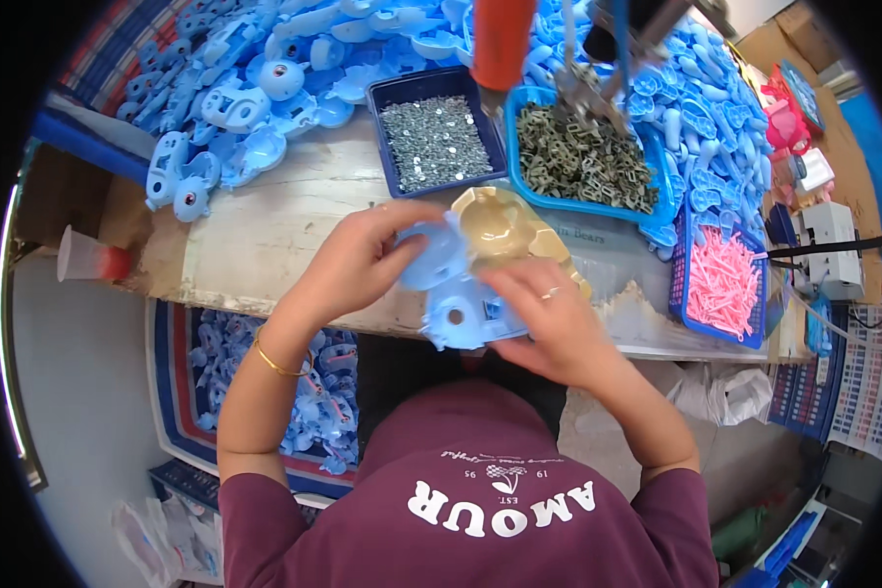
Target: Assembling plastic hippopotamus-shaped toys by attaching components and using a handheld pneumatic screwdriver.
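Both my hands hold a light blue plastic toy shell [453, 312] at the table's front edge. My left hand [367, 257] pinches its rounded upper part between thumb and fingers. My right hand [549, 318] grips the lower, squarer part, which has a round hole, from the right side. Just behind the shell sits a gold-coloured moulded holder [505, 227] with a rounded hollow; the shell overlaps its left edge in view. Whether the two touch, I cannot tell. My fingers hide part of the shell.
Beyond the holder stand a dark blue tray of small screws [500, 162] and a blue basin of dark metal clips [668, 201]. An orange-handled tool [503, 44] hangs above. Pink sticks fill a basket [737, 336] at right. Blue shells [255, 108] heap behind; a paper cup [80, 257] is left.
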`<state>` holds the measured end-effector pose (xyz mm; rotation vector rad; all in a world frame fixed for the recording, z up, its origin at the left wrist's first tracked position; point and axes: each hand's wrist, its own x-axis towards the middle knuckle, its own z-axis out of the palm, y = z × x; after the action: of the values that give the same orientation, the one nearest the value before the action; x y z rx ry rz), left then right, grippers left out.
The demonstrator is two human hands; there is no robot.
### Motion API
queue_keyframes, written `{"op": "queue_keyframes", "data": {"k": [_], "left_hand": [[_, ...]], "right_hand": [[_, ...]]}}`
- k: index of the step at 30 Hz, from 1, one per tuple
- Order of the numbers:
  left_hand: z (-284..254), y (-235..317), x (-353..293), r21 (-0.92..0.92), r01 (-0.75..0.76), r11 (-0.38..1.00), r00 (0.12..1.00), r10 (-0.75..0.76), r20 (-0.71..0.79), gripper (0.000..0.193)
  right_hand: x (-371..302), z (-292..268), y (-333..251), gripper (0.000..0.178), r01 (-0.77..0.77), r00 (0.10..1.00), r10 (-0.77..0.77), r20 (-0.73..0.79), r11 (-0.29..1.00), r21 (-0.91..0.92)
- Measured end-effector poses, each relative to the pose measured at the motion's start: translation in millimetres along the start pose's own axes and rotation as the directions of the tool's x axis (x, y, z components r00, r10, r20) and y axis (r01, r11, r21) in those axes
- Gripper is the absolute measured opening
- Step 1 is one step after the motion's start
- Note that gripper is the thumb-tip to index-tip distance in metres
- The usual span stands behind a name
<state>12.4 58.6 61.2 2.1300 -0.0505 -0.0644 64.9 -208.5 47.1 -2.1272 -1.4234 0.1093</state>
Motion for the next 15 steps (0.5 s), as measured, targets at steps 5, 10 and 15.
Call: {"op": "queue_keyframes", "data": {"k": [5,10,15], "left_hand": [[15,12,-6,-0.059,-0.176,0.983,0.976,0.167,-0.142,0.065],[48,11,-2,0.158,-0.355,0.921,0.925,0.371,-0.087,0.074],[76,10,-5,0.273,-0.365,0.890,0.926,0.379,0.003,0.077]], "right_hand": [[-23,-38,24,0.074,-0.184,0.976,0.177,-0.125,0.982,-0.051],[-25,-17,26,0.080,-0.147,0.989,0.143,-0.046,0.985,-0.088],[-38,-27,28,0.081,-0.229,0.973,0.223,-0.062,0.969,-0.098]]}}
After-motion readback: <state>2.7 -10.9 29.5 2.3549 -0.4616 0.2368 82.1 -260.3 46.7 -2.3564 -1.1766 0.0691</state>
